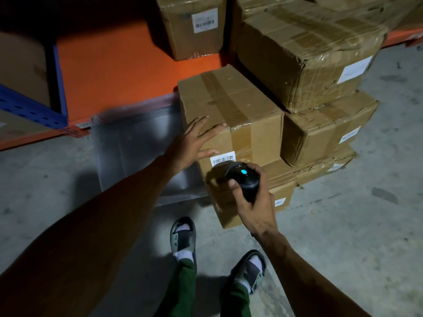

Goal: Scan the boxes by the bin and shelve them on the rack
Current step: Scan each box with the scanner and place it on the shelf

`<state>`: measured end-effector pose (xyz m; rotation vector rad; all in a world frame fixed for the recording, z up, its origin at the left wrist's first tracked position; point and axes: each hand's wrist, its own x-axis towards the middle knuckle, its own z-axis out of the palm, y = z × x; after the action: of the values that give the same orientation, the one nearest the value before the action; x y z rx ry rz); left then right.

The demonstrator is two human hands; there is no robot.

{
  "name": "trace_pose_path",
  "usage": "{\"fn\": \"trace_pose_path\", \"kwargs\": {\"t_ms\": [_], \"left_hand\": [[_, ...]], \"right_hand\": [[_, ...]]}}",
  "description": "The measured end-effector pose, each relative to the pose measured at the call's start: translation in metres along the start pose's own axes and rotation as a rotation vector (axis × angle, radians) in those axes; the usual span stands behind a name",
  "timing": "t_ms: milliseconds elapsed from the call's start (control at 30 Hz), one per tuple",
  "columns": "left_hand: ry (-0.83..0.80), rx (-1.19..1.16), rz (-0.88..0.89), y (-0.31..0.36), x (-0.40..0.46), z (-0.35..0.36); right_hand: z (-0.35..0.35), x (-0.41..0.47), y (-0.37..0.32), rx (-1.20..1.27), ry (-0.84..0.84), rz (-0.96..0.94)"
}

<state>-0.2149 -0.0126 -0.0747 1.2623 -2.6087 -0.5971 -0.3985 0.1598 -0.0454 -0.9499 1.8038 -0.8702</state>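
A taped cardboard box (231, 104) tops a floor stack beside a clear plastic bin (135, 143). Its white barcode label (223, 158) faces me on the front side. My left hand (194, 143) lies flat with spread fingers on the box's near left corner, resting on it rather than gripping. My right hand (254, 197) grips a black handheld scanner (243, 177) with a lit blue dot, its head held close to the label. The orange rack shelf (109, 72) lies behind, with one labelled box (194, 26) standing on it.
More taped boxes are stacked to the right (306, 60) and under the top box (247, 202). A blue rack upright (29, 108) stands at the left. My feet in sandals (183, 236) are on the bare concrete floor.
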Motion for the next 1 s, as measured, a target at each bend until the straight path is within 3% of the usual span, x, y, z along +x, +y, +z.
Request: {"fn": "trace_pose_path", "kwargs": {"t_ms": [433, 900, 1000], "left_hand": [[-0.002, -0.060, 0.033, -0.005, -0.002, 0.006], [-0.052, -0.367, -0.177, -0.011, -0.003, 0.000], [-0.108, -0.300, -0.153, -0.037, -0.024, -0.017]], "right_hand": [[0.008, 0.002, -0.003, 0.002, 0.023, -0.058], [-0.001, -0.004, 0.001, 0.037, 0.063, 0.009], [-0.015, -0.001, 0.004, -0.010, 0.078, 0.054]]}}
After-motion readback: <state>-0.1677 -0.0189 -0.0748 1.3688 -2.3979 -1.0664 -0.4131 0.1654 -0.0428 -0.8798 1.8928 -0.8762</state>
